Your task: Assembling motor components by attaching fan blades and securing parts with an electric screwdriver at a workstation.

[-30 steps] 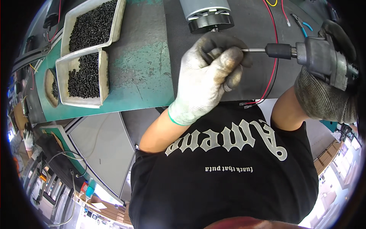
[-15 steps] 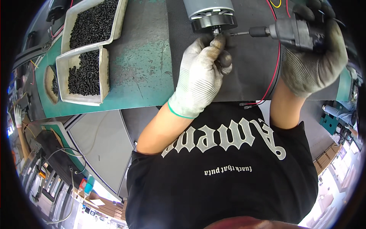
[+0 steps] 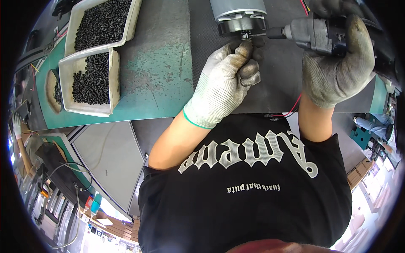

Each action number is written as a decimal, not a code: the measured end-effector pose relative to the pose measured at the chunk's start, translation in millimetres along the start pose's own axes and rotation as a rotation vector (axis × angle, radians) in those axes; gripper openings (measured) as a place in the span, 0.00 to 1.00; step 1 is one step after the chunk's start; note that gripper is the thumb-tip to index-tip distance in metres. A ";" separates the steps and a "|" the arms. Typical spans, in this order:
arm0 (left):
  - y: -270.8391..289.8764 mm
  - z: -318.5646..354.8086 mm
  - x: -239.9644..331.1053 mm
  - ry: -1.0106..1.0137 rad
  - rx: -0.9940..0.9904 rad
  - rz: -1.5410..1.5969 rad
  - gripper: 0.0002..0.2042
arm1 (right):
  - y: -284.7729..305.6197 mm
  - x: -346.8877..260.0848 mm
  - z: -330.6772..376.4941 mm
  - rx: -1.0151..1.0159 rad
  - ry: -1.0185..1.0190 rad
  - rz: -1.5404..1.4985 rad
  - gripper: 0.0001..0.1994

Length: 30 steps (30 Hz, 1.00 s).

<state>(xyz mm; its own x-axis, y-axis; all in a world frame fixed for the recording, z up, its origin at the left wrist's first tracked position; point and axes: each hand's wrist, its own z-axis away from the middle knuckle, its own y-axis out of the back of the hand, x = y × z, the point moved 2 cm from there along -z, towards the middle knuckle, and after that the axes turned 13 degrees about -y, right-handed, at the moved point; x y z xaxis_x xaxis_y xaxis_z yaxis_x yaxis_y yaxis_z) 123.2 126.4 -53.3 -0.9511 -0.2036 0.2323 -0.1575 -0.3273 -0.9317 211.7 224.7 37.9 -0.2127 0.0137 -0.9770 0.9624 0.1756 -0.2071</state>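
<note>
Apparently mid-fastening, on a green workbench [image 3: 160, 84] with a dark mat [image 3: 282, 80] covering the part right of the bins. Got a power driver [image 3: 314, 36] over the mat, pointing left, roughly parallel to the bench's near edge. Also got two off-white bins [image 3: 114, 80] toward the bench's left edge, loaded with small black parts [image 3: 90, 82]. Have a grey motor [image 3: 238, 7] at the mat, well back from the near edge, cropped by the view. Gripping the driver with the right hand [image 3: 337, 76], thumb and palm clamped round the body. Holding left hand [image 3: 221, 84] thumb and fingertips together just below the motor's black disc [image 3: 234, 27]; can't tell about anything pinched there. Aiming the thin bit [image 3: 259, 35] crosswise at the ribbed shaft [image 3: 245, 34]; can't confirm contact. Probably side-driving a small fastener at the shaft end. Next calls for seating the bit square, steadying with the left, staying clear of rotation.
</note>
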 end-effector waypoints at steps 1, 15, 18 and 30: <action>-0.9 -1.3 1.4 0.001 -0.012 -0.043 0.07 | -0.5 1.2 -0.7 -0.018 -0.015 0.015 0.17; -16.6 12.0 6.8 -0.137 0.259 -1.004 0.08 | -9.2 -16.3 -37.9 0.259 1.269 0.176 0.14; -10.5 9.0 7.4 -0.301 0.216 -1.354 0.09 | 66.2 -23.0 -76.6 0.320 1.061 0.263 0.15; -24.7 69.1 81.1 -0.729 0.154 -1.946 0.10 | 228.9 -4.1 -128.0 0.380 0.544 1.117 0.40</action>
<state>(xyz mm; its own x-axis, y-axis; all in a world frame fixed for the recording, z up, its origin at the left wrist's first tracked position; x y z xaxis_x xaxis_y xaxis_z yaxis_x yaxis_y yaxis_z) 68.3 54.2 7.9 0.6472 0.1912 0.7380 -0.5416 -0.5659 0.6216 411.3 390.9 0.9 0.7756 0.3821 -0.5024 0.6312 -0.4768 0.6118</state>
